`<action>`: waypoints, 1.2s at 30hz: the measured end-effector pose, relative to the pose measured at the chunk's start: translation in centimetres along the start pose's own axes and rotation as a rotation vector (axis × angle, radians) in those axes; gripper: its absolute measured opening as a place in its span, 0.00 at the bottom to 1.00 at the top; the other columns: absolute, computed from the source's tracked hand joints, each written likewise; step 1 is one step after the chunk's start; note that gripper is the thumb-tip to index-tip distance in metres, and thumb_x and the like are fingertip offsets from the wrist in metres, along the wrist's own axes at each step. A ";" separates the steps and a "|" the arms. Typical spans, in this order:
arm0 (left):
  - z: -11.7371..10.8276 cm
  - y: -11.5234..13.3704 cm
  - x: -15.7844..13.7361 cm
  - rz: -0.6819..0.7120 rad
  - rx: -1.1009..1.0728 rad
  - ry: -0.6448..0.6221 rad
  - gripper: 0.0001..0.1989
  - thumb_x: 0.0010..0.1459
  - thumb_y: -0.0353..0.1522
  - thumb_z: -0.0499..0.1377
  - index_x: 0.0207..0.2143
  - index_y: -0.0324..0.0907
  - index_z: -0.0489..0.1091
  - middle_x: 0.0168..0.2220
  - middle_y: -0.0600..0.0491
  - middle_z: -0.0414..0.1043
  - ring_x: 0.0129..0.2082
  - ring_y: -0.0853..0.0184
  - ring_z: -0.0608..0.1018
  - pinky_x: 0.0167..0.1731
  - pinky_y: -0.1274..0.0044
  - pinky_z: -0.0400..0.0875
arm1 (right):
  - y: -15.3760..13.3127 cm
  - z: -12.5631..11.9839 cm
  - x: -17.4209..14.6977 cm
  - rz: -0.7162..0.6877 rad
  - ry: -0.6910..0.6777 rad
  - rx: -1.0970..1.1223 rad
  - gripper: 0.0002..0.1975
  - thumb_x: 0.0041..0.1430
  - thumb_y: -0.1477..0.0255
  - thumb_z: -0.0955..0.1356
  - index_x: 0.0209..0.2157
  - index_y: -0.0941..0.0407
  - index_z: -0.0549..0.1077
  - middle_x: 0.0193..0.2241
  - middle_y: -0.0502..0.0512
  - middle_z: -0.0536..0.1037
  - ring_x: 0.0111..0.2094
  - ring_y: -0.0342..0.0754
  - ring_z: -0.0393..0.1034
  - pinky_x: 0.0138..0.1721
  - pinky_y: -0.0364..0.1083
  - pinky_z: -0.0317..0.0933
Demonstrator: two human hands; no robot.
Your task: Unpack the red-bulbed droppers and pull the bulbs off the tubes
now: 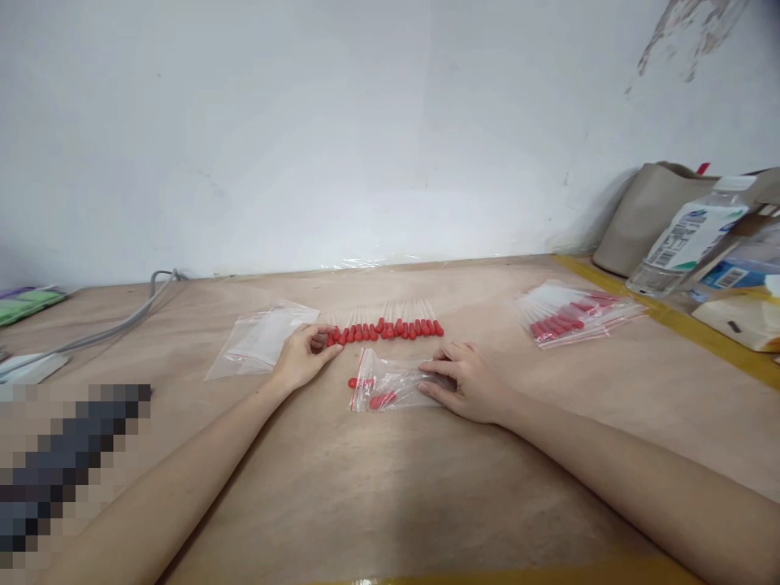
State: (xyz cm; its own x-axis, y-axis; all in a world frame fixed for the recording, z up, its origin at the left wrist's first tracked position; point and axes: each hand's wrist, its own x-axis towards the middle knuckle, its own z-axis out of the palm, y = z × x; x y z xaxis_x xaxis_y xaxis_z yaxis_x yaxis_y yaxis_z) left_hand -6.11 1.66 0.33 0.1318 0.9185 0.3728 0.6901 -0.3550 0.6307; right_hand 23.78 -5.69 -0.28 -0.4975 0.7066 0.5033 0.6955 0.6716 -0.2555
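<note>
Red-bulbed droppers (pixel 391 330) with thin clear stems lie in a row in the middle of the table, stems towards the wall. At the row's left end, my left hand (pixel 301 356) has its thumb and index finger closed around a dropper's red bulb. Closer to me lies a clear zip bag (pixel 405 375) with a few droppers at its open left end; one bulb pokes towards the opening. My right hand (pixel 468 380) grips the bag's right end, thumb and fingers on the plastic.
Flat zip bags (pixel 259 340) lie left of my left hand. Filled bags of droppers (pixel 573 315) are stacked at the right. Beyond them stand a water bottle (pixel 691 236) and a beige bag (pixel 627 215). A grey cable (pixel 131 315) crosses the left side; a white wall (pixel 390 146) closes off the back.
</note>
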 end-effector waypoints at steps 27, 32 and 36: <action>0.0 6.6 -5.3 0.367 -0.145 -0.464 0.15 0.52 0.37 0.58 0.44 0.44 0.69 0.41 0.50 0.69 0.40 0.64 0.72 0.41 0.73 0.67 | 0.1 0.3 0.0 0.010 0.091 -0.034 0.11 0.56 0.64 0.64 0.31 0.52 0.77 0.24 0.51 0.70 0.29 0.42 0.62 0.40 0.48 0.50; 0.6 6.8 -5.6 0.287 -0.110 -0.426 0.15 0.55 0.38 0.55 0.45 0.45 0.69 0.38 0.51 0.71 0.37 0.65 0.73 0.37 0.75 0.68 | 0.3 0.4 0.0 -0.041 0.098 -0.044 0.13 0.58 0.65 0.62 0.27 0.53 0.77 0.19 0.49 0.66 0.25 0.40 0.59 0.40 0.47 0.49; 0.9 6.2 -5.7 0.316 -0.032 -0.373 0.13 0.59 0.36 0.50 0.43 0.44 0.70 0.34 0.52 0.71 0.32 0.67 0.72 0.32 0.77 0.67 | 0.5 0.5 0.0 -0.066 0.081 -0.002 0.11 0.57 0.65 0.63 0.29 0.52 0.76 0.20 0.48 0.67 0.26 0.40 0.61 0.41 0.47 0.49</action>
State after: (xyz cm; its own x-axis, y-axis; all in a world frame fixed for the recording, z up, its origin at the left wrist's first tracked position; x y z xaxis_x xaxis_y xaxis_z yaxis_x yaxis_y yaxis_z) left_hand -1.89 -5.61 1.50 0.5814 0.7626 0.2835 0.5535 -0.6262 0.5491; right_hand 23.89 -5.23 -0.84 -0.4987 0.6408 0.5836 0.6637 0.7154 -0.2184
